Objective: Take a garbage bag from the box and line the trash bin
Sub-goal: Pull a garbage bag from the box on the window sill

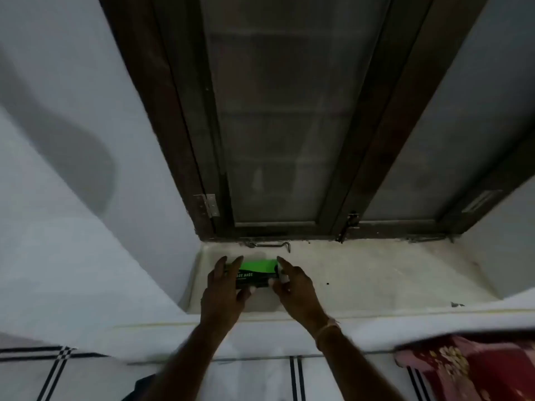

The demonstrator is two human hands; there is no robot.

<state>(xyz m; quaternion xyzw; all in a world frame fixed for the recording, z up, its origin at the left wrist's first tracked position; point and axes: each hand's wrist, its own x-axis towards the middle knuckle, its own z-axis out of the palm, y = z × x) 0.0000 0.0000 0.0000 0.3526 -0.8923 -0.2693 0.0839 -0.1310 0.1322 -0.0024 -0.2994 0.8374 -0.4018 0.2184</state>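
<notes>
From the head camera, the box of garbage bags [254, 274], black with a bright green top, sits on the pale window sill [376, 273] just below the dark wooden window frame [373, 169], tucked toward the sill's left corner. Both hands bracket it. The left hand [224, 287] curls round the left end, fingers on top and thumb at the near face. The right hand [292, 285] closes on the right end the same way. I'd say the two-sided grip is meant to lift the box clear or steady it for opening. No trash bin is in view. A red patterned cloth [469, 369] lies at lower right.
</notes>
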